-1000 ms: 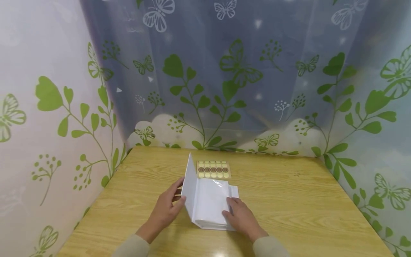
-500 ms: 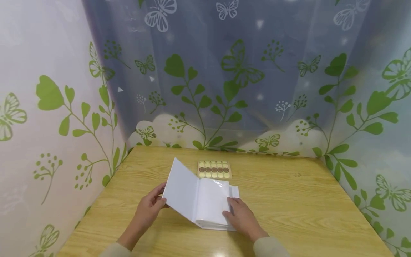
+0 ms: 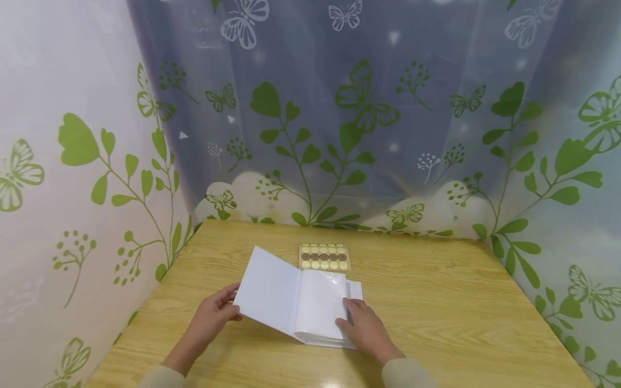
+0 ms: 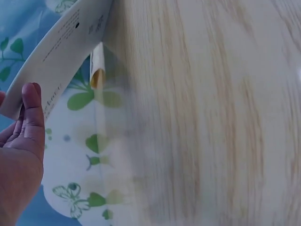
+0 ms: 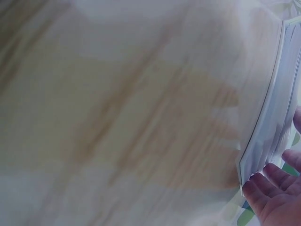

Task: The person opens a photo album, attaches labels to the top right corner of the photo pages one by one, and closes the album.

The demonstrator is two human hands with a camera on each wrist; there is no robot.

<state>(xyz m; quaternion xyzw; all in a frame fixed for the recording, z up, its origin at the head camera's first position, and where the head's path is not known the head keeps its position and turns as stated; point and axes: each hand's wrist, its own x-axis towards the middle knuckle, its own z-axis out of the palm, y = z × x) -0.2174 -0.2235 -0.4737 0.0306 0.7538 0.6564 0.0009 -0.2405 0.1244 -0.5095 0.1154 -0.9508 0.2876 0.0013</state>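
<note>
My L hand [image 3: 215,313] is pinching the outer edge of the white, stiff, rectangular front cover [image 3: 269,293], thumb on one face, other fingers mostly hidden behind it. That cover belongs to a thick white album w/ glossy clear-looking pages [image 3: 321,304], which lies approx. mid-table, near side, its cover open to my L & tilted up off the surface. In the L wrist view, small dark print shows on the cover's outer face. My R hand [image 3: 367,330] is holding the album's R edge, thumb on top of the pages, fingertips at the page edges; a strip of white back cover [image 3: 356,289] sticks out there. Just past the album's far edge is a flat tan sheet w/ rows of round stickers, pale yellow plus one brown row [image 3: 324,257]; can't tell if they touch. All on a yellowish wood-grain table [image 3: 461,302], w/ a blue-grey curtain printed w/ green leaves & butterflies [image 3: 310,54] behind.
</note>
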